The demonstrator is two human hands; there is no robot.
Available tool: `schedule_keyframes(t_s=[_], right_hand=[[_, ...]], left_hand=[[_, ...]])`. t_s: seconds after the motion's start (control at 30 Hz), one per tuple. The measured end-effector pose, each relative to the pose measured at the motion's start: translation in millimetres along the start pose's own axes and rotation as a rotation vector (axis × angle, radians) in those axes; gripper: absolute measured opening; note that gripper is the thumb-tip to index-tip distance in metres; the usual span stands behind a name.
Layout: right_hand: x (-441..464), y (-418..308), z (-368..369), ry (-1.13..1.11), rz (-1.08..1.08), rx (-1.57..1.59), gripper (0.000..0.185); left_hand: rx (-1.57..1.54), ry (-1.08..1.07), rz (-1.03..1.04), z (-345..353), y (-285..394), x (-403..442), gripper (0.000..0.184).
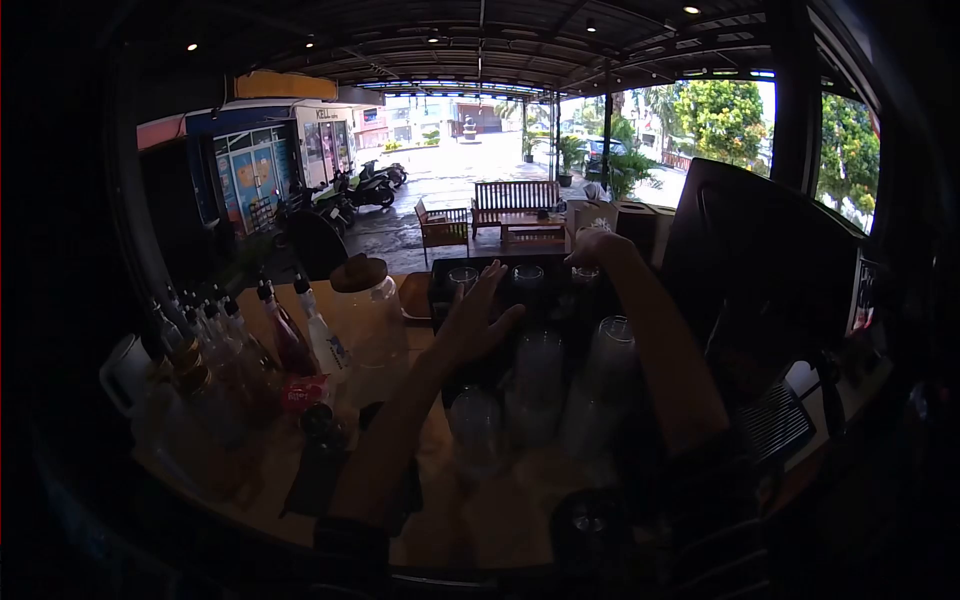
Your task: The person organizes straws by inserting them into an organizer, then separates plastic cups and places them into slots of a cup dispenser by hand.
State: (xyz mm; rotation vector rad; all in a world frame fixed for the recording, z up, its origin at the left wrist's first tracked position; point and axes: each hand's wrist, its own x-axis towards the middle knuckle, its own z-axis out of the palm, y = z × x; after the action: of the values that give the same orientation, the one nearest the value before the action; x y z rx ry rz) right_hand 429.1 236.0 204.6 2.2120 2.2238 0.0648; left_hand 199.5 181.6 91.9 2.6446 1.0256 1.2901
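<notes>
My left hand [478, 318] reaches forward over the counter, fingers stretched out and thumb apart, holding nothing that I can see. It is beside a clear glass [462, 274] on a dark rack [500, 292]. Farther right, my right hand [603, 246] bends down at the wrist with its fingers curled together, just above another glass [586, 274]. Whether the fingers touch that glass or hold something is hidden. Between the hands, a third glass [528, 272] stands on the rack. Below my forearms are stacks of clear cups [540, 365], dim in the shade.
Syrup bottles with pourers [285, 330] crowd the left side, near a large lidded jar [372, 315]. A dark machine or screen [765, 265] rises at the right, with a slatted drip tray [775, 425] below. Beyond the counter stand a wooden bench [515, 203] and motorbikes [372, 188].
</notes>
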Motion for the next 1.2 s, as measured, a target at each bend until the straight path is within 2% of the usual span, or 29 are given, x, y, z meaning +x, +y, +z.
schedule_keyframes(t_s=[0.03,0.1,0.13,0.17,0.23,0.27,0.33,0.37,0.43,0.5,0.57,0.6,0.63,0.67,0.7,0.73,0.8,0.87,0.97,1.03,1.07,1.17,1.2], right_hand=[[-6,-2,-5,-0.004,0.006,0.003,0.049],[-21,-11,-12,0.094,-0.125,0.036,0.051],[-35,-22,-16,0.186,-0.152,0.095,0.046],[-43,-33,-14,0.183,-0.156,0.097,0.046],[-60,-56,-6,0.575,-0.387,0.116,0.038],[-69,-68,2,0.570,-0.387,0.123,0.038],[-110,-100,17,0.729,-0.510,0.442,0.038],[-131,-115,26,0.723,-0.503,0.446,0.038],[-173,-143,52,0.719,-0.533,0.744,0.043],[-200,-159,86,0.763,-0.508,0.798,0.047],[-219,-170,124,0.804,-0.492,0.838,0.052],[-223,-171,147,0.835,-0.409,0.916,0.056],[-225,-173,171,0.865,-0.324,0.991,0.060],[-226,-174,194,0.859,-0.317,0.980,0.060],[-223,-175,218,0.866,-0.243,1.045,0.068],[-221,-177,239,0.874,-0.169,1.111,0.076],[-210,-181,277,0.843,-0.152,1.106,0.083],[-210,-185,283,0.824,-0.139,1.104,0.090],[-214,-189,273,0.724,-0.103,1.063,0.100],[-216,-187,276,0.674,-0.106,1.159,0.099],[-215,-185,278,0.656,-0.105,1.192,0.099],[-215,-182,292,0.678,-0.125,0.996,0.098],[-217,-184,291,0.668,-0.158,1.053,0.097]], left_hand=[[-0.099,0.066,0.031,-7,9,-2,0.066],[-0.118,0.090,0.026,-19,24,-10,0.061],[-0.160,0.116,0.047,-25,30,-15,0.060],[-0.202,0.143,0.065,-30,36,-21,0.059],[-0.229,0.158,0.079,-42,44,-38,0.057],[-0.252,0.154,0.080,-47,47,-47,0.056],[-0.310,0.133,0.055,-62,58,-72,0.055],[-0.314,0.125,0.052,-64,56,-85,0.055],[-0.456,0.115,-0.041,-59,45,-119,0.054],[-0.518,0.125,-0.090,-45,32,-150,0.054],[-0.605,0.081,-0.225,-34,24,-177,0.056],[-0.601,0.031,-0.238,-29,19,-189,0.065],[-0.616,0.030,-0.242,-24,16,-199,0.065],[-0.564,-0.043,-0.258,-19,14,-208,0.068],[-0.510,-0.117,-0.271,-15,11,-215,0.072],[-0.541,-0.170,-0.309,-11,8,-218,0.083],[-0.548,-0.175,-0.296,4,-1,-226,0.088],[-0.549,-0.177,-0.273,24,-11,-233,0.093],[-0.734,-0.133,-0.254,38,-10,-236,0.098],[-0.792,-0.256,-0.456,20,5,-237,0.100],[-0.793,-0.261,-0.460,21,5,-237,0.100],[-0.727,-0.183,-0.414,26,4,-242,0.103],[-0.705,-0.126,-0.344,25,4,-240,0.105]])
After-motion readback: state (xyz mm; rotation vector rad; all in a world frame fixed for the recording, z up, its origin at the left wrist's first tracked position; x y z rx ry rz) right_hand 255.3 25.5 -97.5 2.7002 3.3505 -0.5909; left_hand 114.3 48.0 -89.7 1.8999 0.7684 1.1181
